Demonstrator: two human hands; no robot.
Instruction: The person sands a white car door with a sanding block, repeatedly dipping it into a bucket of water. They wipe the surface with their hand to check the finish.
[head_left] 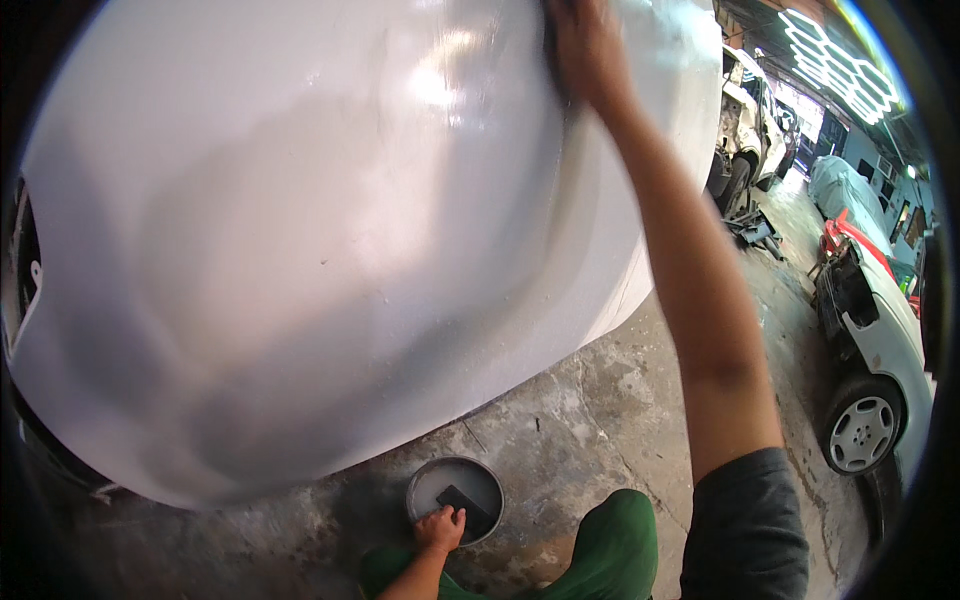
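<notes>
A large pale, wet car panel [330, 260] fills the left and middle of the head view, with glossy highlights near the top. My right arm stretches far across its right side. My right hand [590, 50] lies against the panel at the top edge, blurred, its fingertips cut off; a dark strip shows along its left side, and what it may hold cannot be made out. Below the panel, my left hand [438, 528] reaches over a round grey basin [411, 497] of cloudy liquid. Its fingers pinch the corner of a dark rectangular sheet [465, 507] inside the basin.
Stained, cracked concrete floor [540, 430] lies under the basin. My green-clad knee [620, 535] is close to its right. A partly dismantled white car [890, 340] stands at the right, with a covered car [848, 190] behind. Loose dark parts [755, 235] lie farther back.
</notes>
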